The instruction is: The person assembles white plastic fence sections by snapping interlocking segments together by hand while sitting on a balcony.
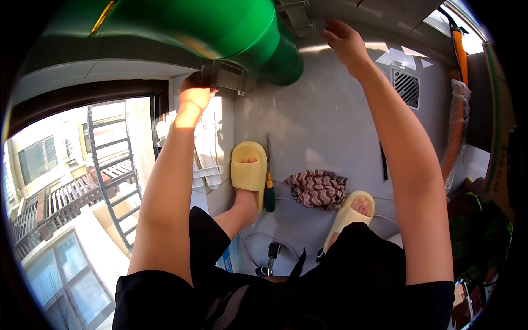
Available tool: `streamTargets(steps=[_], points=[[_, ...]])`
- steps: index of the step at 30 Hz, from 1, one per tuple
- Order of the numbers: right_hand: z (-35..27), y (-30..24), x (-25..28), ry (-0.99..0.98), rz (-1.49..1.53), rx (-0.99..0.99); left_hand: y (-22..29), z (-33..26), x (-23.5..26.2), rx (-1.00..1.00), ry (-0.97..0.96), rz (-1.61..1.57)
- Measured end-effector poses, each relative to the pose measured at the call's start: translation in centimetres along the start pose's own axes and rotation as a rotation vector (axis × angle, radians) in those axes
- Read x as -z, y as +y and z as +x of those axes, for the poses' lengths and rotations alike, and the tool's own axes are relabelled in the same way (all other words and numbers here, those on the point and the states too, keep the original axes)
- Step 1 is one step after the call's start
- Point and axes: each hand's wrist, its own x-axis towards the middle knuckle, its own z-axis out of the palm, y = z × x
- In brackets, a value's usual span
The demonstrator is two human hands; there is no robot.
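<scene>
A large glossy green cylinder (220, 33), perhaps a pipe or a tank, fills the upper left, with a yellow stripe near its far left. My left hand (195, 99) is raised by the window side under the cylinder, its fingers in shadow and closed at the end of a pale bracket (234, 80). Part of the grip is hidden. My right hand (345, 45) reaches up to the right of the cylinder, apart from it. Its fingers are stretched out and it holds nothing. A second pale bracket (296, 16) shows at the top, left of that hand.
On the grey floor lie a screwdriver (269, 192) by my left yellow slipper (246, 168) and a patterned cloth (318, 188) near the right slipper (352, 212). A floor drain (406, 89) and an orange-handled tool (460, 55) are at right; a window with a ladder (113, 165) is left.
</scene>
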Motion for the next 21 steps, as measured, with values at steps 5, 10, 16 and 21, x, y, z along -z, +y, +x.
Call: streamTargets(steps=[5, 10, 16, 21], points=[[-3.4, 2.4, 1.1, -0.117, 0.022, -0.157, -0.4, -2.4, 0.6, 0.042, -0.072, 0.229], [-8.7, 3.5, 1.8, -0.204, 0.002, -0.267, 0.7, -3.0, 0.4, -0.125, -0.011, 0.631], [-11.9, 1.4, 2.7, -0.320, -0.094, -0.251, 3.8, -4.0, 1.8, -0.127, -0.155, 0.938], [-14.0, -3.1, 5.4, -0.383, -0.284, -0.141, 7.0, -8.1, 6.5, -0.373, -0.340, 1.078]])
